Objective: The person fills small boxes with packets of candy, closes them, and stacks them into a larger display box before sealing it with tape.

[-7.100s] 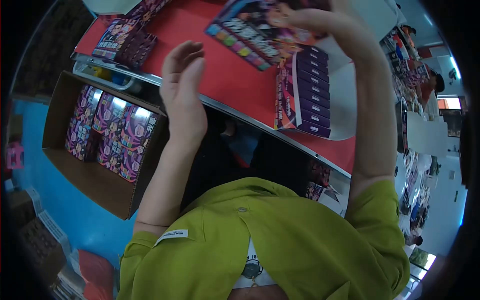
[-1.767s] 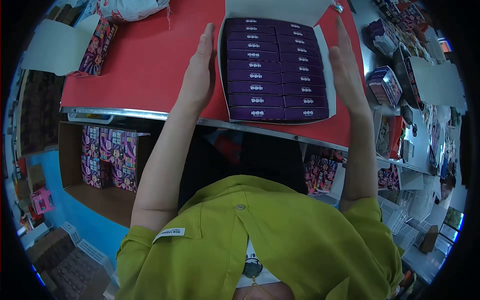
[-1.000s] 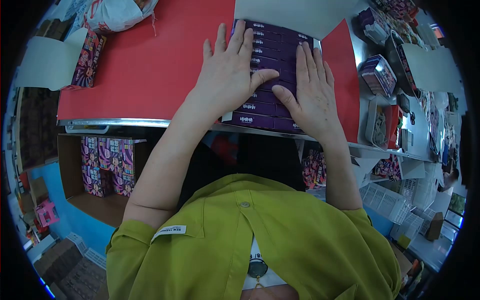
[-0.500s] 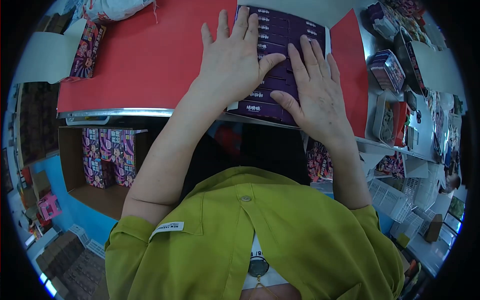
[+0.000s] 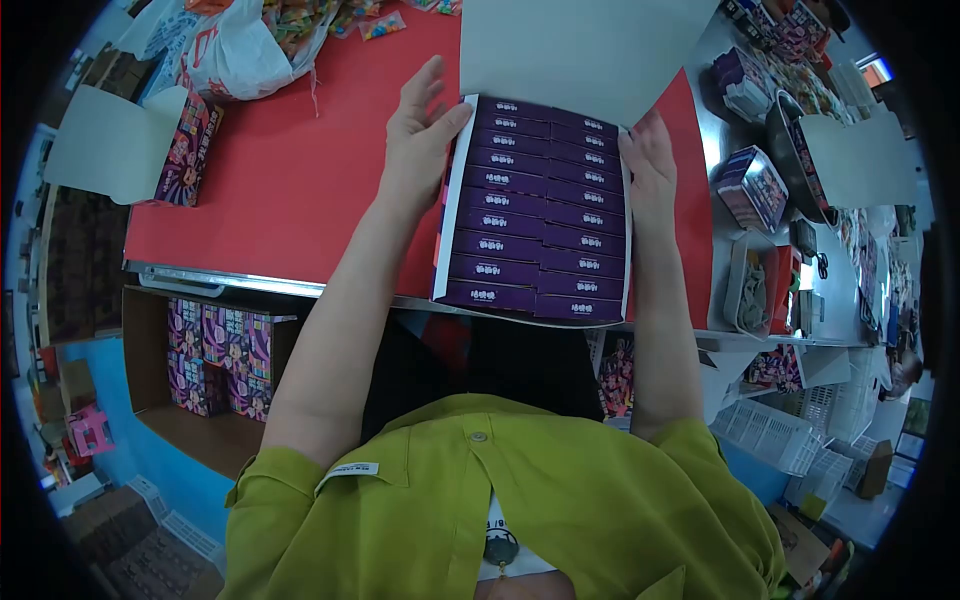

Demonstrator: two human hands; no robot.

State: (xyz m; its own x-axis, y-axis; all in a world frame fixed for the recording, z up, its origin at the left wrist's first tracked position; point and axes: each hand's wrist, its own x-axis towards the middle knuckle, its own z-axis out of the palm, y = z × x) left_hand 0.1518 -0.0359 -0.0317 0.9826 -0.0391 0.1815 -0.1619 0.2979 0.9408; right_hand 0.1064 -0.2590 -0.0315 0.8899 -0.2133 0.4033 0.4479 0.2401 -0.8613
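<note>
A display box (image 5: 628, 270) with white inner edges lies on the red tabletop. Its white lid (image 5: 580, 45) is folded up at the far side. Two columns of small purple boxes (image 5: 495, 222) with white lettering fill it, lying close together. My left hand (image 5: 418, 135) is at the far left corner, open, fingers stretched upward and thumb by the rim. On the opposite side, my right hand (image 5: 650, 165) is open along the right wall near the lid; some of its fingers are partly hidden by the lid.
Another box (image 5: 188, 150) with a raised white flap stands at the table's left. A white plastic bag (image 5: 245, 55) and colourful candy packets (image 5: 380, 27) lie at the back. Below the edge, a carton (image 5: 150, 400) holds printed boxes. On the right are a grey tray (image 5: 745, 285) and a dark pan (image 5: 790, 150).
Both hands have moved off the tops of the purple boxes, out to the two sides of the display box. The view has shifted so the raised lid and more of the table's back now show.
</note>
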